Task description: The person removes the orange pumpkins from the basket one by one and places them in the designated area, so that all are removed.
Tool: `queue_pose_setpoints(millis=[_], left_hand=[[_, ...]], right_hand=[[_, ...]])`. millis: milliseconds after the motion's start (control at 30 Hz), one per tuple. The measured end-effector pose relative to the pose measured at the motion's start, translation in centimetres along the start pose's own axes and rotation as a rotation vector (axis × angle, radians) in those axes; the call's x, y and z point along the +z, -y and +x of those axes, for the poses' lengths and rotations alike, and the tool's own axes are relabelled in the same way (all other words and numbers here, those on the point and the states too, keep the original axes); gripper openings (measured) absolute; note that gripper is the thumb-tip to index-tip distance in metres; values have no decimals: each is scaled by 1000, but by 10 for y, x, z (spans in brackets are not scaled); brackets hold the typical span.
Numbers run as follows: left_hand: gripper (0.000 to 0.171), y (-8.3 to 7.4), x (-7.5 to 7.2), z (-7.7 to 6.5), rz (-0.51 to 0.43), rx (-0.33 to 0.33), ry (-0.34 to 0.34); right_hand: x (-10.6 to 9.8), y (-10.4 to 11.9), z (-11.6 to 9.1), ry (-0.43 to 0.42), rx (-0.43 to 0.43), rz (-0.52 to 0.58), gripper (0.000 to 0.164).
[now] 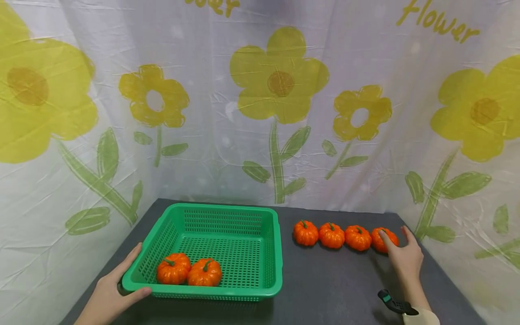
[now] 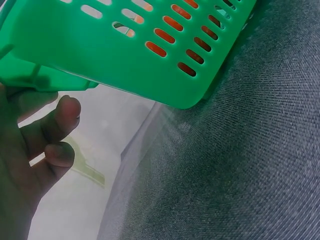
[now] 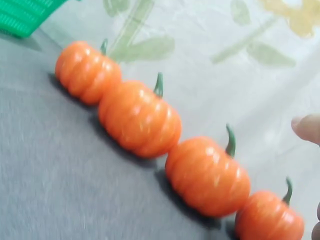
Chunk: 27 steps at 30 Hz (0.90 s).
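Note:
A green plastic basket (image 1: pixel 252 253) stands on the left of the dark table, with two small orange pumpkins (image 1: pixel 173 268) in its front left part. My left hand (image 1: pixel 111 289) holds the basket's front left corner. The thumb lies at the front rim; in the left wrist view the bent fingers (image 2: pixel 67 112) sit below the rim. To the right, several orange pumpkins with green stems stand in a row. My right hand (image 1: pixel 406 257) is at the rightmost pumpkin (image 1: pixel 379 239), thumb and fingers spread apart; whether it touches is unclear.
Grey-black cloth covers the table (image 1: pixel 325 284). White curtains (image 1: pixel 211 171) printed with yellow flowers hang close behind and at both sides. The pumpkin row begins a short way right of the basket, touching or nearly touching one another.

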<state>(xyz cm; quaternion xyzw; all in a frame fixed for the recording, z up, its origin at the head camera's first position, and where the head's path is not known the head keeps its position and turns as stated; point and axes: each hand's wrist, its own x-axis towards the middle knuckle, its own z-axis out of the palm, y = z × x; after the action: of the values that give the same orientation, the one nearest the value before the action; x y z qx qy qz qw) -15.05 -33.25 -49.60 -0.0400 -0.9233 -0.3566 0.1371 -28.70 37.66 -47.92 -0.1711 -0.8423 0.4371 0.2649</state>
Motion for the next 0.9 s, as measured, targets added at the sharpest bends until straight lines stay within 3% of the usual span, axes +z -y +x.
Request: queue_pose_setpoints(millis=[200,400,567,800,900], left_hand=[[107,0,0,-3,7,-8,2],[105,0,-1,-4,-6,-14,18],[106,1,-1,-4,-4,-6,13],[105,3,-2,-1,57,17,-15],[105,0,-2,-1,33,21,-7]], right_hand=[[-3,25,-5,16,-23,57,89],[-3,59,-17,46,-101,58,84],[8,81,-30,5,-226,45,76],[30,99,-45,44,-337,188,71],[39,106,-51,58,-361,233,69]])
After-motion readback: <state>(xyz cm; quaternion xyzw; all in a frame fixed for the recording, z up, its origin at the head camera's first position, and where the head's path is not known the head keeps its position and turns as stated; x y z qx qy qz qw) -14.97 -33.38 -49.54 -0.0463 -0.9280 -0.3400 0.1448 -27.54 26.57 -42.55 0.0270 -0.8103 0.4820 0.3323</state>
